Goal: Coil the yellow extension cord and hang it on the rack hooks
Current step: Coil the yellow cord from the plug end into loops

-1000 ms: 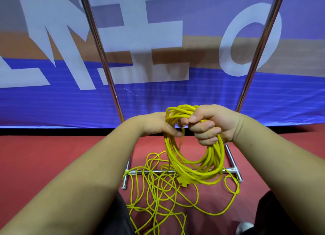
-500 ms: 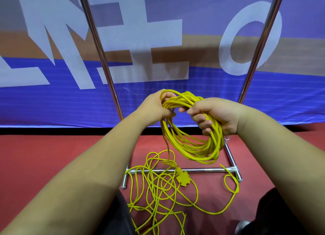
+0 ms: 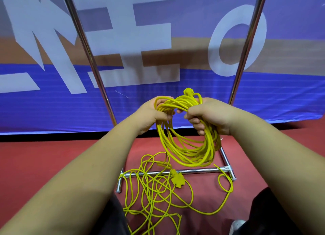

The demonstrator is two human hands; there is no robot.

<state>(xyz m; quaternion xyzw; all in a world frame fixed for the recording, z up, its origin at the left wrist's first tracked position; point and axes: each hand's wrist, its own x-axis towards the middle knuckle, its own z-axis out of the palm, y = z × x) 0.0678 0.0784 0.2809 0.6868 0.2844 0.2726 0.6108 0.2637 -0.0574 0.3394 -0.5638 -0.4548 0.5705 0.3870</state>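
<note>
A yellow extension cord (image 3: 189,152) hangs as a coil of several loops in front of me. My left hand (image 3: 151,116) grips the coil's top at the left. Close beside it, my right hand (image 3: 209,116) grips the bunched strands at the right. One plug end (image 3: 188,91) sticks up above my right hand. The remaining cord lies in a loose tangle (image 3: 154,194) on the red floor, with a flat multi-outlet end (image 3: 177,179) hanging just above it. The rack (image 3: 84,46) shows two slanted chrome poles and a floor bar; its hooks are out of view.
The rack's base bar (image 3: 197,171) and side foot (image 3: 226,162) lie on the red floor under the coil. A blue banner (image 3: 52,102) with large white letters stands right behind the rack. My dark trouser legs and a shoe (image 3: 237,225) show at the bottom.
Both hands have lifted the coil higher and spread it into a rounder loop. The plug end now pokes up above my right hand, and the outlet end has come off the coil to dangle lower.
</note>
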